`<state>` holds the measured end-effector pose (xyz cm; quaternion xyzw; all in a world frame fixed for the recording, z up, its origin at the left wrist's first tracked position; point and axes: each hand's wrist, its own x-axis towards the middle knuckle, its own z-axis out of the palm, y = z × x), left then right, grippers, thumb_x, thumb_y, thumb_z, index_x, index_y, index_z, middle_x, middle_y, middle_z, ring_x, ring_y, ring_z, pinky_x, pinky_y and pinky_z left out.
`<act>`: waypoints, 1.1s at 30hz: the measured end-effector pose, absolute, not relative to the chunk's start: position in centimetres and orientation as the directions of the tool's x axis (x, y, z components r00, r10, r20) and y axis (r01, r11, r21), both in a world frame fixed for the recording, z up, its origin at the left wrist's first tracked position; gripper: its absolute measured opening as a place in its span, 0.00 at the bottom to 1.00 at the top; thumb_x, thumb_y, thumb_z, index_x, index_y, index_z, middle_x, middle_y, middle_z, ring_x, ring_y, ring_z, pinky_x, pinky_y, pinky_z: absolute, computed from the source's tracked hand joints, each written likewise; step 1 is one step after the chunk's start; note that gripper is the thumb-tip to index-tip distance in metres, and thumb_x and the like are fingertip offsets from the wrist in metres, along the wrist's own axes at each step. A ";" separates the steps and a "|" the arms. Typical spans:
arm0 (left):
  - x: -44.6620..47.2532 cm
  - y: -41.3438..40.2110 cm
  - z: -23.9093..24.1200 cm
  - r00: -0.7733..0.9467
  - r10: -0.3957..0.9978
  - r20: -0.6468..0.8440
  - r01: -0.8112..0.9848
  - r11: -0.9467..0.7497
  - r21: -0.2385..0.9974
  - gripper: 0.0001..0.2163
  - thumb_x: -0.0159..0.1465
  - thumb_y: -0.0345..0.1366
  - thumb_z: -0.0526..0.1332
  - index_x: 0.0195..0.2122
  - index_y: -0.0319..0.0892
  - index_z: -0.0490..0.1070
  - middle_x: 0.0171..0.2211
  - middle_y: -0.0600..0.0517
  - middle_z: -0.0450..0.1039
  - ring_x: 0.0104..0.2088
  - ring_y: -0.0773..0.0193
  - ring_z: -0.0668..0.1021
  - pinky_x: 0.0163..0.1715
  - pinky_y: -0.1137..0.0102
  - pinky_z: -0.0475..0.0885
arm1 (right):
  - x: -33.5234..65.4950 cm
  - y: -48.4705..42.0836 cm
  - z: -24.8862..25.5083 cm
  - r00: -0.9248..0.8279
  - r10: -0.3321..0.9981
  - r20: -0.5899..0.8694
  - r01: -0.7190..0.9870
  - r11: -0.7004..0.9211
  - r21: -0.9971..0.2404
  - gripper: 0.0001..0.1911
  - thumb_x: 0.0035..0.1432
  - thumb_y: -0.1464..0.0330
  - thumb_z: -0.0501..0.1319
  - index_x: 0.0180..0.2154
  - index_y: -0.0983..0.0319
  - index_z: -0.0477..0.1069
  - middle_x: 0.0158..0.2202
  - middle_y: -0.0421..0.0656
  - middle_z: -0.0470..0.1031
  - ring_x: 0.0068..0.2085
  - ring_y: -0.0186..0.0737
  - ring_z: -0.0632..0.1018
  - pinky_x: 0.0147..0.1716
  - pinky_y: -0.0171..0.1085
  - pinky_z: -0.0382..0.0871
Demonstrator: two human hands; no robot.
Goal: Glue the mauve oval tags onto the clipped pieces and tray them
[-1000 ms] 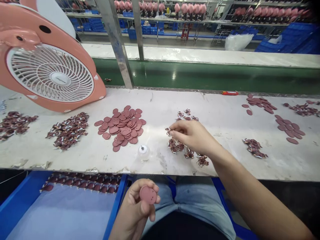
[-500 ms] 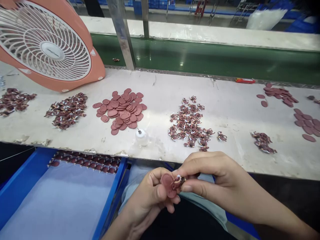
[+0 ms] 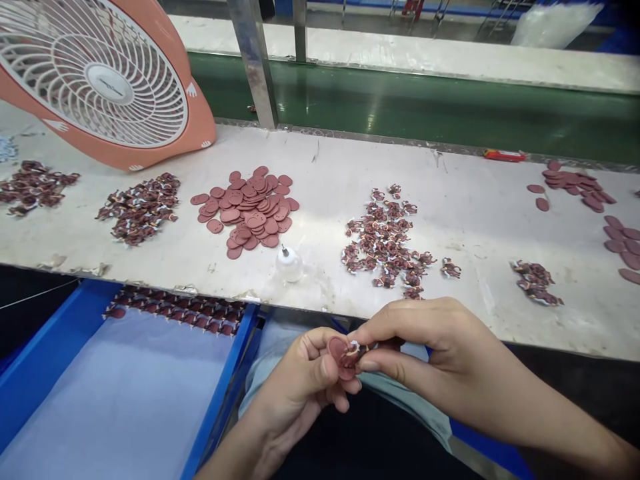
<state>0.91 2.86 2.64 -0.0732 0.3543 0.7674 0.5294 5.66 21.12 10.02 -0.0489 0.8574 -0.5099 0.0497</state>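
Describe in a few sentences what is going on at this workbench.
A person holds a reddish oval disc in the left hand, below the bench edge, while the right hand holds a small dark piece against it. On the bench lie a heap of such discs, heaps of small pieces and a small white bottle.

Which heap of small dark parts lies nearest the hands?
The scattered heap right of the white bottle, just beyond the right hand; the others lie farther sideways.
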 end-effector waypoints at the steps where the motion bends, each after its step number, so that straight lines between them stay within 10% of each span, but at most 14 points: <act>1: 0.9 2.9 2.7 -0.429 0.758 -0.491 -0.865 -0.188 0.466 0.19 0.42 0.47 0.76 0.22 0.38 0.72 0.21 0.56 0.70 0.21 0.73 0.73 0.17 0.82 0.67 | 5.6 21.1 10.0 -0.990 -0.137 -0.031 -0.041 0.489 -0.871 0.09 0.60 0.74 0.64 0.40 0.55 0.77 0.34 0.34 0.80 0.33 0.30 0.79 0.34 0.26 0.70; 33: 1.9 2.6 2.3 -0.403 0.681 -0.612 -0.914 -0.257 0.315 0.20 0.39 0.46 0.77 0.27 0.39 0.75 0.21 0.57 0.71 0.21 0.75 0.74 0.16 0.84 0.64 | 5.4 20.5 10.2 -0.978 -0.210 -0.006 -0.122 0.594 -0.795 0.10 0.59 0.77 0.64 0.38 0.57 0.76 0.34 0.32 0.80 0.35 0.26 0.79 0.36 0.24 0.67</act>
